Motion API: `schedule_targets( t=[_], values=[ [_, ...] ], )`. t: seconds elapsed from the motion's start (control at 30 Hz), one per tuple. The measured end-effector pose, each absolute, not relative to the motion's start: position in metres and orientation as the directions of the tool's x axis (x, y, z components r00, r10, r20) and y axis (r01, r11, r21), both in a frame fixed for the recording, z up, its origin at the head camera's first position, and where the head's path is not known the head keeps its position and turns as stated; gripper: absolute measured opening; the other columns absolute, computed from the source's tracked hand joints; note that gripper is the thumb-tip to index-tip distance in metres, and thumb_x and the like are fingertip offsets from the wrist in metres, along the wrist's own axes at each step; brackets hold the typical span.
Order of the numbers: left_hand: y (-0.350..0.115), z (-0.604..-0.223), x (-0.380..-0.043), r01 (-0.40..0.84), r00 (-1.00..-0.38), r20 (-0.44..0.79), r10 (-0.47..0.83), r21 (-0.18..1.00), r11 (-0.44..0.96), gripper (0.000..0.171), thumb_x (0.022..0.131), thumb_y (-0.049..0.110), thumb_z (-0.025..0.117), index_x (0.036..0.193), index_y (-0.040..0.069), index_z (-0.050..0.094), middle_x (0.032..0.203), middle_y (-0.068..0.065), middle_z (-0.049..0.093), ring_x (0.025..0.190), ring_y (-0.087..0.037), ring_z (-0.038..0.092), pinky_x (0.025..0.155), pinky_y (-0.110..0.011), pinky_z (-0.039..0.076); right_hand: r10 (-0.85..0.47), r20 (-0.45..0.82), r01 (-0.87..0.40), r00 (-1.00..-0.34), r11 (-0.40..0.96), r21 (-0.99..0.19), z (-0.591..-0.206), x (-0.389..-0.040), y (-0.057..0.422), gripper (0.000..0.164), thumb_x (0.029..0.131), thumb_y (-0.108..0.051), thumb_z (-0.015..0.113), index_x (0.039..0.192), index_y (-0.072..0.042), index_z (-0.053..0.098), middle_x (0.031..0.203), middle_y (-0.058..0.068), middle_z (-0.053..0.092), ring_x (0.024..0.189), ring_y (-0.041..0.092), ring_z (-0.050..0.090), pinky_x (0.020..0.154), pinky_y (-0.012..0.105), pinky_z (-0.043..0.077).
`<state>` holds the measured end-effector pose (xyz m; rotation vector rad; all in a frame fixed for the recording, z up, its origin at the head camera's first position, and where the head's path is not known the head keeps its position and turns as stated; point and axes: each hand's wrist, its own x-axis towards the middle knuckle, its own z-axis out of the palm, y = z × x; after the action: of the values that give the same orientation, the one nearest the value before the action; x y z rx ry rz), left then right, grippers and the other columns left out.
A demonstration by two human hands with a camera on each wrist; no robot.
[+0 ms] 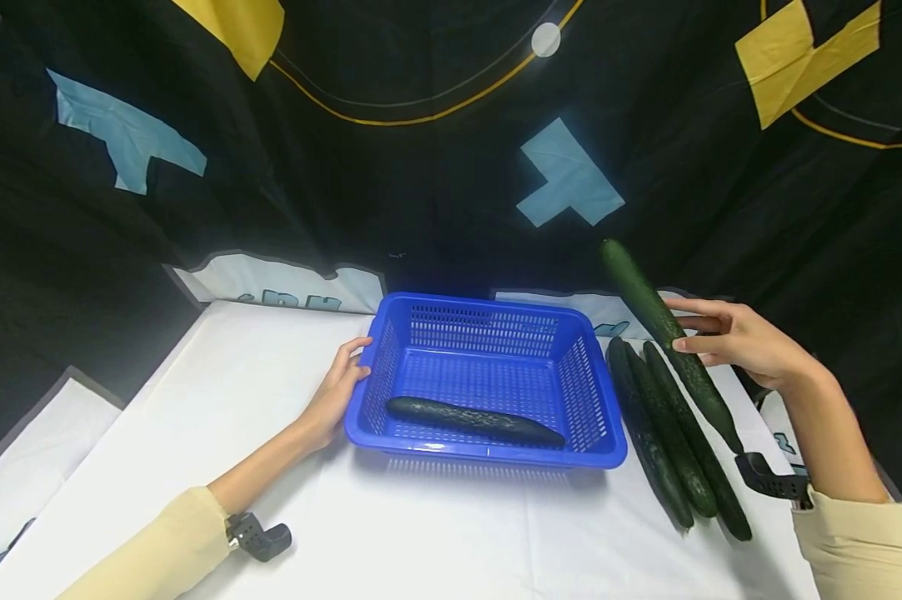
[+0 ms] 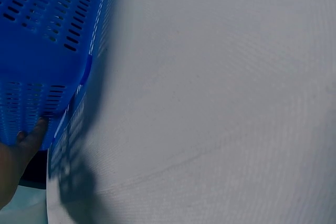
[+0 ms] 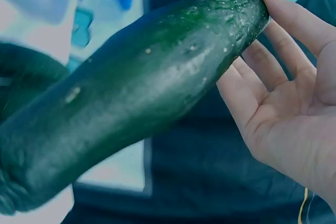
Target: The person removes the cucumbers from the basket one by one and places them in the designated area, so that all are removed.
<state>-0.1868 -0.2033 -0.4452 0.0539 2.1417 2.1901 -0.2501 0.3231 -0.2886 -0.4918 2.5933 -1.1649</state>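
Observation:
A long dark green cucumber [image 1: 664, 337] is pinched in my right hand [image 1: 744, 340], between thumb and fingers near its middle. It slants above other cucumbers, its far end up to the left; the right wrist view shows the same cucumber [image 3: 142, 77] close up, thumb on top. My left hand [image 1: 337, 392] grips the left rim of a blue plastic basket [image 1: 488, 452] with slotted walls. In the left wrist view a finger [image 2: 37, 135] lies against the basket wall [image 2: 42, 51]. One cucumber [image 1: 473, 419] lies inside, along the basket's near side.
Three cucumbers [image 1: 672, 442] lie side by side on the white-covered table [image 1: 436, 533], just right of the basket. Behind the table hangs a black cloth [image 1: 421, 192] with blue and yellow shapes.

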Motion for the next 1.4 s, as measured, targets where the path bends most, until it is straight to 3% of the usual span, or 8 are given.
schedule_targets(
  t=[0.17,0.4,0.63,0.73,0.87,0.93,1.17,1.4],
  values=[
    [-0.204,-0.446,-0.187,-0.030,-0.996,-0.028,0.085,0.999,-0.024,0.054,0.102,0.011,0.034,0.155,0.016,0.024,0.154,-0.020,0.030,0.133,-0.041,0.042,0.106,-0.050,0.043,-0.342,-0.157,-0.097,-0.926,0.620,-0.779,-0.307,-0.244,0.358,0.063,0.098,-0.017,0.065,0.152,-0.003,0.036,0.135,0.026,0.054,0.100,0.012,0.064,0.082,0.041,0.059],
    [-0.204,-0.446,-0.187,-0.028,-0.996,-0.026,0.085,0.999,-0.025,0.054,0.102,0.011,0.034,0.155,0.016,0.024,0.153,-0.020,0.031,0.131,-0.041,0.043,0.103,-0.045,0.046,-0.328,-0.248,0.047,-0.912,0.515,-0.856,-0.337,-0.235,0.405,0.044,0.100,-0.012,0.060,0.127,-0.046,0.055,0.109,-0.019,0.064,0.093,0.006,0.064,0.075,0.031,0.058],
    [-0.204,-0.445,-0.187,-0.030,-0.996,-0.028,0.083,0.999,-0.025,0.053,0.102,0.012,0.034,0.154,0.017,0.025,0.153,-0.020,0.031,0.130,-0.041,0.044,0.102,-0.045,0.046,-0.279,-0.337,0.149,-0.899,0.530,-0.835,-0.366,-0.229,0.429,0.040,0.101,-0.018,0.059,0.119,-0.053,0.055,0.137,0.025,0.052,0.095,0.003,0.062,0.079,0.034,0.057],
    [-0.204,-0.446,-0.187,-0.028,-0.996,-0.026,0.084,0.999,-0.023,0.053,0.103,0.012,0.034,0.154,0.016,0.025,0.153,-0.020,0.031,0.131,-0.041,0.044,0.103,-0.045,0.046,-0.271,-0.367,0.194,-0.890,0.503,-0.842,-0.377,-0.230,0.434,0.039,0.101,-0.017,0.059,0.112,-0.054,0.057,0.131,0.025,0.055,0.094,0.005,0.062,0.079,0.034,0.058],
    [-0.204,-0.447,-0.187,-0.027,-0.996,-0.024,0.086,0.999,-0.029,0.052,0.103,0.011,0.033,0.154,0.016,0.024,0.153,-0.021,0.030,0.130,-0.042,0.044,0.103,-0.046,0.046,-0.258,-0.410,0.247,-0.875,0.490,-0.836,-0.389,-0.233,0.438,0.034,0.100,-0.017,0.060,0.116,-0.047,0.061,0.119,0.005,0.061,0.099,0.012,0.061,0.084,0.040,0.058],
    [-0.205,-0.448,-0.187,-0.031,-0.996,-0.028,0.086,0.999,-0.033,0.052,0.103,0.011,0.033,0.154,0.016,0.024,0.153,-0.021,0.030,0.131,-0.042,0.044,0.103,-0.048,0.046,-0.250,-0.422,0.256,-0.871,0.503,-0.826,-0.394,-0.235,0.439,0.032,0.099,-0.019,0.061,0.123,-0.041,0.061,0.124,0.009,0.060,0.105,0.019,0.060,0.086,0.044,0.057],
    [-0.206,-0.450,-0.187,-0.025,-0.995,-0.021,0.093,0.999,-0.039,0.052,0.104,0.012,0.033,0.155,0.016,0.023,0.153,-0.021,0.030,0.130,-0.043,0.044,0.102,-0.046,0.047,-0.230,-0.434,0.248,-0.871,0.557,-0.793,-0.404,-0.241,0.433,0.066,0.099,-0.021,0.062,0.149,0.008,0.031,0.124,0.012,0.062,0.108,0.024,0.061,0.089,0.049,0.055],
    [-0.204,-0.449,-0.187,-0.029,-0.996,-0.026,0.090,0.999,-0.039,0.053,0.103,0.012,0.034,0.155,0.016,0.024,0.153,-0.021,0.030,0.130,-0.043,0.044,0.102,-0.047,0.047,-0.190,-0.428,0.240,-0.884,0.601,-0.762,-0.407,-0.244,0.429,0.070,0.098,-0.022,0.064,0.148,0.010,0.027,0.125,0.015,0.062,0.111,0.029,0.061,0.089,0.049,0.055]
  ],
)
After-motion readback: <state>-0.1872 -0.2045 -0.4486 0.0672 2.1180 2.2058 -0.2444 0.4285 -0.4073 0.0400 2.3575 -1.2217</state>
